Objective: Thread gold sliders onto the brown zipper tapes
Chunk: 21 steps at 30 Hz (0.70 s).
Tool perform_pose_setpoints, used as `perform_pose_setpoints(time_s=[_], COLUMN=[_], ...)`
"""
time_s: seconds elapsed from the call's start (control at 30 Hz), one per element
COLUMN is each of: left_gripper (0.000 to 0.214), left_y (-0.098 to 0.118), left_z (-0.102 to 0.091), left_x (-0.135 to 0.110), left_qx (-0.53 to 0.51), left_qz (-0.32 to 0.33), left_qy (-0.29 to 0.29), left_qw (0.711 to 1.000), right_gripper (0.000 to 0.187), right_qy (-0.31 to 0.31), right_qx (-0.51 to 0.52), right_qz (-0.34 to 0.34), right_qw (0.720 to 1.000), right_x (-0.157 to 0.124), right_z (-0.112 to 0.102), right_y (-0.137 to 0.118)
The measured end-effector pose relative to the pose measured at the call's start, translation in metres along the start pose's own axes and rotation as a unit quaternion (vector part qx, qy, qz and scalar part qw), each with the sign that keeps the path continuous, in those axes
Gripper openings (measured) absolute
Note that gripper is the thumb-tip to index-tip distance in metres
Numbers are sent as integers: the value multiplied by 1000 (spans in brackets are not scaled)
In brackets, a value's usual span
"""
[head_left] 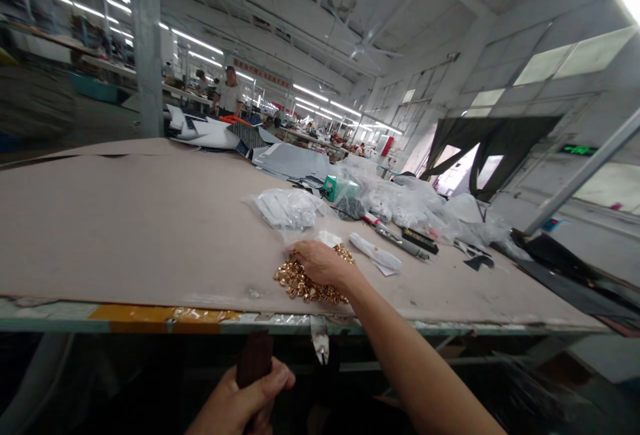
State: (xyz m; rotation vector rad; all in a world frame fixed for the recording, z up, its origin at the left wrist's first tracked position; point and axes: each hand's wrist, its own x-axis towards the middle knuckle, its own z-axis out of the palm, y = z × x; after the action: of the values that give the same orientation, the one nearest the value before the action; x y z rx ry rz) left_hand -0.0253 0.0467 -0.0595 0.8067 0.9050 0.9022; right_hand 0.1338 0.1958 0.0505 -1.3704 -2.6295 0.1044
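Observation:
A heap of small shiny gold metal pieces (295,280) lies near the table's front edge. My right hand (316,262) reaches into it from the right with its fingers curled down; whatever is between the fingertips is hidden. Below the table edge, my left hand (250,392) is closed round a dark brown strip (255,358), with the thumb pressed on its side. The strip stands roughly upright, and its material is hard to make out. Just beyond the heap is a clear plastic bag with white contents (287,208). A rolled white piece (375,253) rests to the right of my right hand.
A forked metal piece (320,342) juts from the front edge of the table (125,228). Farther right are a grey-and-red tool (400,240), a dark box (420,240) and heaped plastic bags (415,202). Grey sheets (295,160) lie behind. A person (230,93) stands far back.

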Motion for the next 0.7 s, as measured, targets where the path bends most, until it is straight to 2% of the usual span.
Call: perform_pose_setpoints(time_s=[0.1, 0.33, 0.43, 0.57, 0.7], left_gripper=[44, 40, 43, 44, 43], left_y=[5, 11, 8, 7, 9], left_z=[0, 0, 2, 4, 6], left_x=[-4, -10, -8, -7, -8], left_qx=[-12, -18, -15, 0, -2], left_qz=[-15, -29, -15, -5, -8], left_qy=[-6, -17, -3, 20, 24], left_qw=[1000, 999, 1000, 1000, 1000], right_gripper=[18, 31, 33, 30, 23], right_qy=[-16, -7, 9, -15, -28], right_qx=[-15, -40, -45, -46, -54], right_qz=[-5, -38, -64, -131, -148], right_qw=[1000, 998, 997, 990, 987], right_x=[-5, -35, -31, -17, -17], right_z=[0, -9, -10, -4, -2], right_y=[-4, -14, -23, -38, -47])
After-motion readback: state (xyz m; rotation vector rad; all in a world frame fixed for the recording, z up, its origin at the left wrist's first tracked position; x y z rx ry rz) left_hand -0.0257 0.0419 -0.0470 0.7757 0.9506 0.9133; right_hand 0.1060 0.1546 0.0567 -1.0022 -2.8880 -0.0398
